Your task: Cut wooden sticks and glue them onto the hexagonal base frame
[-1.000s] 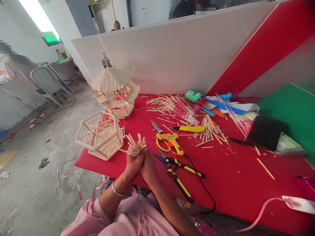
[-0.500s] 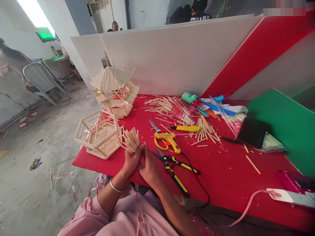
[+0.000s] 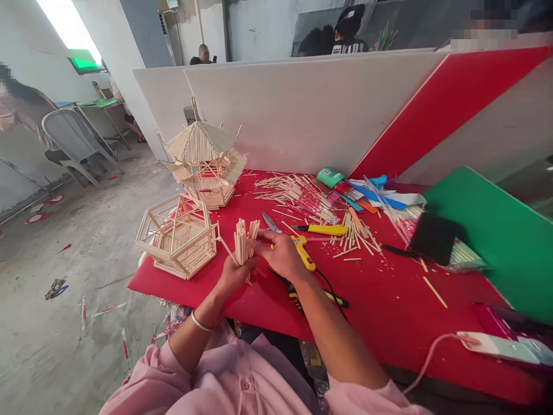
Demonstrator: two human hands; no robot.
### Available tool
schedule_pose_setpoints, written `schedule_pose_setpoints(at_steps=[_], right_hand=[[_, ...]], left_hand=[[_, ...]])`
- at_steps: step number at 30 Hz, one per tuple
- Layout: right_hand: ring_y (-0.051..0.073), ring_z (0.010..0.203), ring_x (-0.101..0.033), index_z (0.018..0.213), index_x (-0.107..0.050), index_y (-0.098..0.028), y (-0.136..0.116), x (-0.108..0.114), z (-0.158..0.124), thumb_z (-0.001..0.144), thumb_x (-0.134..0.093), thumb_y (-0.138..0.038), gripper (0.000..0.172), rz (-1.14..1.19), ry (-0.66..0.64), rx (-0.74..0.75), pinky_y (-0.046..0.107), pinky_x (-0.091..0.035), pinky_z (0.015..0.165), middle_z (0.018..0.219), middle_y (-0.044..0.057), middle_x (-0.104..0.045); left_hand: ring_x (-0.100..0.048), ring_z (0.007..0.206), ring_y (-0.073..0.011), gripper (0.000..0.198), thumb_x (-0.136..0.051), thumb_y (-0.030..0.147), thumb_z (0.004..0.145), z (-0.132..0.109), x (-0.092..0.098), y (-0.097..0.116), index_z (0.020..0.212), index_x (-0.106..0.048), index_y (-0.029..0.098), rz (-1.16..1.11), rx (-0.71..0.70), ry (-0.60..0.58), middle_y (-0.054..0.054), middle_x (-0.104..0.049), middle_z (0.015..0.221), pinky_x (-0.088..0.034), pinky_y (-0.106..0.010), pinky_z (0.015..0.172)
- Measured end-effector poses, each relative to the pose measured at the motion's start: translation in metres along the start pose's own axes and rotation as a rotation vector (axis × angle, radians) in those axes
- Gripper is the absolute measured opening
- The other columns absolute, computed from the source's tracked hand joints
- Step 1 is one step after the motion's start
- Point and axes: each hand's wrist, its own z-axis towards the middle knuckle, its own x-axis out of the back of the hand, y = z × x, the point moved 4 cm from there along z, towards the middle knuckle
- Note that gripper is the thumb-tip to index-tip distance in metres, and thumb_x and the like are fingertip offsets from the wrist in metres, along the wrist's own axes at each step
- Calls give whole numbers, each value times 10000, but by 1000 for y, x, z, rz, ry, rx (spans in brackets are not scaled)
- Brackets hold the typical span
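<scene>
My left hand (image 3: 237,275) is closed around a bundle of short wooden sticks (image 3: 242,242), held upright above the red table's front part. On the bundle's right side, my right hand (image 3: 279,251) grips some of the sticks with its fingers. Just left of the hands stands an open hexagonal stick frame (image 3: 177,242). Behind it rises a pagoda model (image 3: 203,153) of the same sticks with a pointed roof. The yellow glue gun (image 3: 306,253) lies partly hidden behind my right hand, and pliers (image 3: 296,294) with yellow-black handles are mostly covered by my forearm.
Loose sticks (image 3: 289,196) are heaped at the back of the red table (image 3: 389,323). A yellow utility knife (image 3: 324,229) lies before them. To the right are a black object (image 3: 436,237), a green board (image 3: 496,242) and a white power strip (image 3: 496,344). White panels (image 3: 294,109) stand behind.
My right hand has moved up and right from the bundle's lower end to its upper right side, separating some sticks. The bundle now stands more upright in my left hand. The view has shifted slightly.
</scene>
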Motion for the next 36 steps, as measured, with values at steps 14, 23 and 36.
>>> schedule_pose_setpoints(at_steps=[14, 23, 36], right_hand=[[85, 515, -473, 765, -728, -140, 30, 14, 52, 613, -786, -475, 372, 167, -3, -151, 218, -382, 499, 606, -11, -631], [91, 600, -549, 948, -673, -162, 44, 13, 83, 752, -737, -420, 330, 261, -112, -255, 202, -425, 520, 745, -22, -653], [213, 1048, -614, 1239, -562, -177, 99, 25, 151, 930, -586, -373, 367, 261, 36, -487, 431, -537, 880, 1242, 86, -591]], left_hand=[[-509, 395, -122, 394, -739, 524, 691, 15, -1, 12, 609, -626, 156, 190, 51, 94, -12, -563, 454, -382, -227, 396], [-544, 445, -142, 374, -633, 507, 781, 47, 5, 27, 621, -634, 169, 480, -32, 182, -18, -586, 499, -404, -247, 459], [-674, 961, -284, 227, -504, 264, 896, 119, -1, 16, 1016, -680, 184, 1204, 152, 458, -141, -725, 972, -482, -362, 797]])
